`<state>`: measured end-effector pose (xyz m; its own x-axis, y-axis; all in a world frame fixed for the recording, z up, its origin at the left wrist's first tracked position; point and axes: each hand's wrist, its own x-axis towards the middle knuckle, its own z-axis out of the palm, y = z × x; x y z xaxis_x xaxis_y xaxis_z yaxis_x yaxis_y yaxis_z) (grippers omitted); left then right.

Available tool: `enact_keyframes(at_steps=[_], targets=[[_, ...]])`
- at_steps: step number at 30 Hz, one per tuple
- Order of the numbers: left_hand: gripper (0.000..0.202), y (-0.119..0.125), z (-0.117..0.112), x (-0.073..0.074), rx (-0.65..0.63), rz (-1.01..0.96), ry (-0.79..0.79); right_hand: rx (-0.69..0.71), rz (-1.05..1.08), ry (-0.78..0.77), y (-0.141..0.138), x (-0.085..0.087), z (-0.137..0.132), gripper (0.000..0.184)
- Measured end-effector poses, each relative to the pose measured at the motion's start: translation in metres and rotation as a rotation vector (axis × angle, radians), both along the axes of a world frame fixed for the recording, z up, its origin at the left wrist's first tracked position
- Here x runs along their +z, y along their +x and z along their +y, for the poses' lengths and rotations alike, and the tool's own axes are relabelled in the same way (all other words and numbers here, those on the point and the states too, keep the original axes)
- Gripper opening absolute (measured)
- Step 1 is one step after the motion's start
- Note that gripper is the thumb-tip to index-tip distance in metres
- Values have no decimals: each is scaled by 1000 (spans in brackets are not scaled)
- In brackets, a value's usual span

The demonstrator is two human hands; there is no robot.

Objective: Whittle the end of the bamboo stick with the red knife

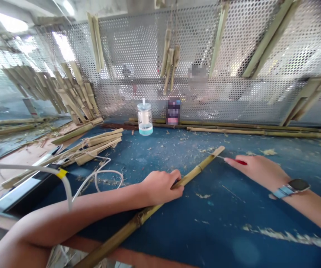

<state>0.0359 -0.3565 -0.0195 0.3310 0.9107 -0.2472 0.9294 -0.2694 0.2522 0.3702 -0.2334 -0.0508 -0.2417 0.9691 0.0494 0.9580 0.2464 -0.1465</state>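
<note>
The lidded jar (pixel 145 121), standing on the blue bench (pixel 221 230), serves as reference. A bamboo pole (pixel 196 172) lies diagonally in front of the jar, its far end to the right of it. The left hand (pixel 163 187), in front of the jar, is clamped around the pole's shaft. The right hand (pixel 257 169), to the jar's right and nearer the viewer, is closed on a red-handled tool (pixel 241 162), its thin blade at the pole's far end; contact cannot be determined. Split bamboo strips (pixel 101 143) lie left of the jar; a perforated screen (pixel 138 44) rises behind it.
</note>
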Motion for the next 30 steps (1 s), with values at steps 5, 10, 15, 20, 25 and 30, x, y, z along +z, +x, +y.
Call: enact_keyframes(at_steps=[5,10,15,20,25,30], targets=[[40,0,0,1,6,-8,-4,45,-42,31,-2,0,-9,83],[39,0,0,0,10,-8,-12,-3,-37,-25,9,4,-1,70],[38,0,1,-1,2,-4,-16,-80,-61,-6,19,0,7,66],[39,0,1,-1,-9,12,-15,-48,-24,-56,17,-1,5,69],[39,0,1,-2,-10,15,-4,-46,-71,9,16,4,4,71],[39,-1,1,-2,-10,5,1,24,-14,36,4,-3,4,82]])
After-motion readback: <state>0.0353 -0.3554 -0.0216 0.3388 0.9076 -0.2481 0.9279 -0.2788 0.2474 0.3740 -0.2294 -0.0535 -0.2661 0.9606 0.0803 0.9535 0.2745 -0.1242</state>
